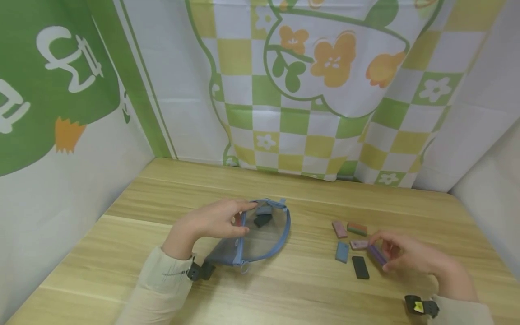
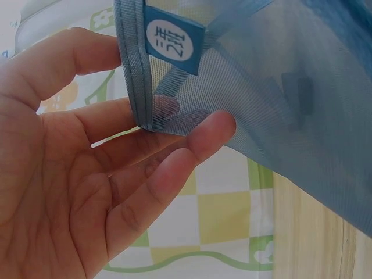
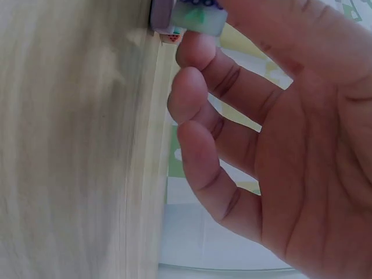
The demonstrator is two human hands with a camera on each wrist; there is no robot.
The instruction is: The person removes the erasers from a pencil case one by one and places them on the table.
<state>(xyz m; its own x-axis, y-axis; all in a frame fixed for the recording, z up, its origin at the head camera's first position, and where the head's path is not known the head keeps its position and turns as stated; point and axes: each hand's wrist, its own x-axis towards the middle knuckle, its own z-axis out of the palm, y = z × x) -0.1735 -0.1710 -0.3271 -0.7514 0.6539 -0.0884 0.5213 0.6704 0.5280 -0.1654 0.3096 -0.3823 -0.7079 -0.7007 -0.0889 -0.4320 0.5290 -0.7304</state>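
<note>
My left hand (image 1: pixel 217 220) holds the rim of a blue mesh zip pouch (image 1: pixel 278 246), whose mouth gapes open. A blue tag with white lettering (image 2: pixel 170 39) sits by the gripped edge in the left wrist view. Inside the pouch lie a grey-blue block (image 1: pixel 264 210) and a black one (image 1: pixel 263 220). My right hand (image 1: pixel 414 250) pinches a slim purple eraser (image 1: pixel 377 255) between thumb and fingers, close over the table. In the right wrist view the end of the eraser (image 3: pixel 199 18) shows a pale green and purple print; the top of it is cut off.
Beside the right hand lie a pink eraser (image 1: pixel 339 229), an orange-and-green one (image 1: pixel 357 229), a pale pink one (image 1: pixel 359 245), a blue one (image 1: pixel 341 252) and a black one (image 1: pixel 360 267). A patterned curtain (image 1: pixel 292 135) hangs behind the wooden table (image 1: pixel 154 194).
</note>
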